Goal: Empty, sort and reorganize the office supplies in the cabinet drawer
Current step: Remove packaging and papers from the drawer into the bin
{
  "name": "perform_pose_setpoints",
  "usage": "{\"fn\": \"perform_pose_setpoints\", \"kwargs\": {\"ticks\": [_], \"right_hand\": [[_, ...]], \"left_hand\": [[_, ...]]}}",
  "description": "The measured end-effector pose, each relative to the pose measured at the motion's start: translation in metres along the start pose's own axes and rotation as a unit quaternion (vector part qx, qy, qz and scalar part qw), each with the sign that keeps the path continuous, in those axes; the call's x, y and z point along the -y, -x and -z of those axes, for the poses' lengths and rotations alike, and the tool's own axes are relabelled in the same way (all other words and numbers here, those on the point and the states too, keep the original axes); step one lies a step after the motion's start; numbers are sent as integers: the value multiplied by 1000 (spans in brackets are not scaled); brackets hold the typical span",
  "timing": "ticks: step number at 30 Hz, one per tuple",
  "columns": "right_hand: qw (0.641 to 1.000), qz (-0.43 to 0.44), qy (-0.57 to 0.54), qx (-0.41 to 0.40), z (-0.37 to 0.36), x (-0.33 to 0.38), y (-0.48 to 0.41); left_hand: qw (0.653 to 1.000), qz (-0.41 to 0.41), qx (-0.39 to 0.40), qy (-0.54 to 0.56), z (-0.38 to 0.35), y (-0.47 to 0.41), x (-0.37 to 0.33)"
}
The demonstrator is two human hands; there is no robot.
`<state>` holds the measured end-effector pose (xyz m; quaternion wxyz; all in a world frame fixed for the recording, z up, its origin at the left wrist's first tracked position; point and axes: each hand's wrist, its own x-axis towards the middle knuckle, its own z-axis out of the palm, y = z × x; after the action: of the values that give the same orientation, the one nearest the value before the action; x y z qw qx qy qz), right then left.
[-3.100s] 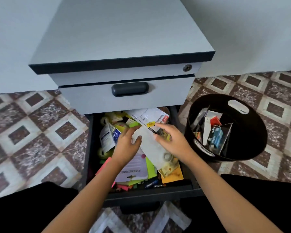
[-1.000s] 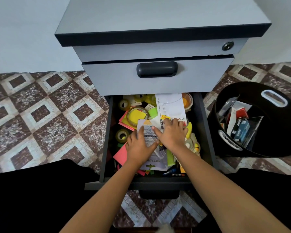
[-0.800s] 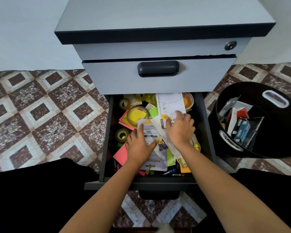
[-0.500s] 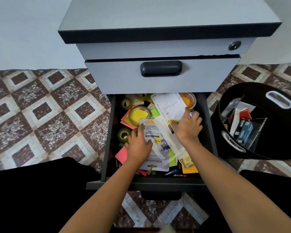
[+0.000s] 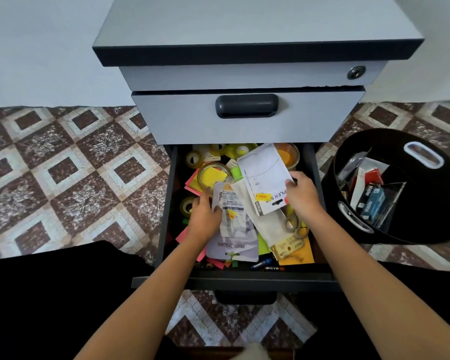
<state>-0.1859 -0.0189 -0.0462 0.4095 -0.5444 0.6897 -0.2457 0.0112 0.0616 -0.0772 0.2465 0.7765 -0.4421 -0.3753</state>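
Note:
The cabinet's bottom drawer (image 5: 247,278) stands pulled out, full of sticky notes, tape rolls and packaging cards. My right hand (image 5: 305,196) pinches the right edge of a white stapler-set card (image 5: 264,175), lifted and tilted over the pile. My left hand (image 5: 204,213) grips the left edge of a white blister pack (image 5: 230,203) with a yellow sticker. Beneath lie a lilac card (image 5: 234,246) and a long white sleeve (image 5: 268,229). A clear tape roll (image 5: 213,175) rests on yellow notes at the drawer's back left.
A black round bin (image 5: 426,203) with white handle slots stands on the tiled floor right of the drawer, holding stapler boxes (image 5: 372,203) and packaging. The shut middle drawer (image 5: 244,118) overhangs the back of the open one. My dark-clothed legs flank the drawer front.
My right hand has pulled the stapler-set card up and rightward off the pile. My left hand has shifted from pressing the papers to gripping the blister pack's left edge.

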Motion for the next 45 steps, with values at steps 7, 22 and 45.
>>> {"fn": "perform_pose_setpoints", "kwargs": {"ticks": [7,22,45], "right_hand": [[973,-134,-155,102,-1,-9,47],[935,8,334,115,-45,-28,68],[982,0,174,77,-47,-5,62]], "left_hand": [[999,1,-10,37,-3,7,8],[1000,-6,10,3,-9,25,11],[979,1,21,203,-3,28,6]]}}
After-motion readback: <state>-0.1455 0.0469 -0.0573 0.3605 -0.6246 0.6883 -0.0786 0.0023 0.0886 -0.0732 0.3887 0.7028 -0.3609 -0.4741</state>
